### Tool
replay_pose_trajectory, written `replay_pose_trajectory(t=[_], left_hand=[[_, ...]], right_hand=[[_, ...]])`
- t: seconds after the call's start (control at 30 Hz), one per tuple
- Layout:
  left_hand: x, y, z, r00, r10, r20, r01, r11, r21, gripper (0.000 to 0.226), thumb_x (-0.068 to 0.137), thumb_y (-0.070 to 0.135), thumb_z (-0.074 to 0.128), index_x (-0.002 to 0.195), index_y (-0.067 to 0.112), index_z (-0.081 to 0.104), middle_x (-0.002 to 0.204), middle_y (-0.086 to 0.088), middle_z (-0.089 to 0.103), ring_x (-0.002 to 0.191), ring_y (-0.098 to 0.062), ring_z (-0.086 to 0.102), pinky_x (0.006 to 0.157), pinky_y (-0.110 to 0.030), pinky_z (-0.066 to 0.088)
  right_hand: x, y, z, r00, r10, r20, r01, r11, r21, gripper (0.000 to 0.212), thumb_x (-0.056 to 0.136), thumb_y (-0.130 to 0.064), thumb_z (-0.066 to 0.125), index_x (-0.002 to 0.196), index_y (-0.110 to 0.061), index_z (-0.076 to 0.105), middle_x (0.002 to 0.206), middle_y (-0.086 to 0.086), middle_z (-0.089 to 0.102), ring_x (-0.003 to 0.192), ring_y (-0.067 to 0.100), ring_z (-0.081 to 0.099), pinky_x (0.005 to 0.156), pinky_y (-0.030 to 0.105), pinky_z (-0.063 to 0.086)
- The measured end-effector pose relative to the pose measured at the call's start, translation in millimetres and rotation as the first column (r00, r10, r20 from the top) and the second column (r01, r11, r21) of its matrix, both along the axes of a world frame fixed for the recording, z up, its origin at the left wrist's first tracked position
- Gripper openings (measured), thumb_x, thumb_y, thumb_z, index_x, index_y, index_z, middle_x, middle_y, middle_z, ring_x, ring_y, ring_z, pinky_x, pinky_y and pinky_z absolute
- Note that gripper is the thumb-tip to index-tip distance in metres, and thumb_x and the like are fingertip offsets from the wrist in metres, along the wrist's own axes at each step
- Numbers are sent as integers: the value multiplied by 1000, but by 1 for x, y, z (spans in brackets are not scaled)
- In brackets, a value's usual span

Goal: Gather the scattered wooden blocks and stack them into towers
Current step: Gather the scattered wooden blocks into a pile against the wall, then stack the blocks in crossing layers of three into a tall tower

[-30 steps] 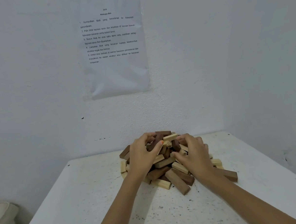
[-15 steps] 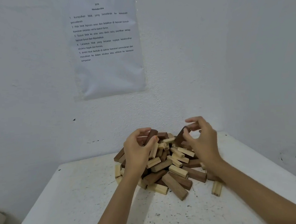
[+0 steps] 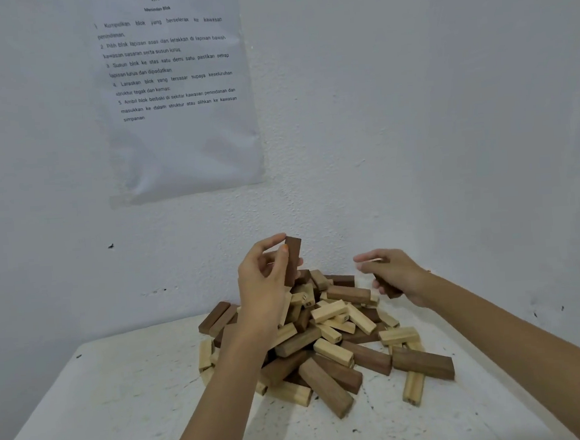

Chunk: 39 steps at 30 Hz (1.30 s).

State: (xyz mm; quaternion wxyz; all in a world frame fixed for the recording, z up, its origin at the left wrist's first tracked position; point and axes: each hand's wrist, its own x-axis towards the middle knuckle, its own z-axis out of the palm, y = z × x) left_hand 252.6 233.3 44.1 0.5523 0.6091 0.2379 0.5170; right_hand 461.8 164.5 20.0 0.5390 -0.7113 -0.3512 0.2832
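Dark block (image 3: 387, 288) half-hidden in right hand (image 3: 398, 271)

The person's left hand (image 3: 262, 283) is hovering over the left side of the pile of wooden blocks (image 3: 327, 334), pinching a dark brown block (image 3: 293, 259) upright between thumb and fingers. The right hand (image 3: 395, 274) is hanging above the pile's far right edge, fingers curling round a second dark block (image 3: 386, 287) that is mostly hidden in the palm. The pile, a jumble of pale and dark pieces, is sitting on a speckled white table (image 3: 123, 403), and a printed sheet (image 3: 176, 90) is hanging on the wall above and to the left of the pile.
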Motion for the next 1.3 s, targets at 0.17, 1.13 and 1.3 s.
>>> replay_pose_trajectory(t=[0.17, 1.13, 1.3], left_hand=[[1, 6, -4, 1000, -13, -10, 13, 1000, -9, 24, 94, 7, 56, 115, 17, 62, 101, -13, 69, 86, -16, 72, 67, -24, 59], [-56, -78, 6, 987, 20, -157, -14, 999, 40, 23, 91, 12, 62, 112, 22, 63, 83, 3, 72, 74, -5, 70, 60, -14, 51], [-85, -100, 2, 974, -9, -228, 15, 1000, 22, 24, 90, 8, 63, 112, 15, 65, 80, -2, 66, 79, -12, 66, 62, -17, 52]], right_hand=[[11, 19, -23, 951, 55, 306, -55, 998, -6, 32, 79, -5, 77, 109, -14, 70, 99, 10, 66, 74, 11, 57, 57, 11, 45], [-88, -85, 47, 893, -5, 450, -122, 960, 254, 15, 88, -18, 69, 103, -18, 68, 86, 5, 66, 64, 6, 55, 59, 10, 43], [-129, -112, 40, 913, 24, 407, -134, 960, 245, 10, 84, -22, 74, 92, -18, 69, 70, -2, 63, 53, -4, 52, 54, 8, 41]])
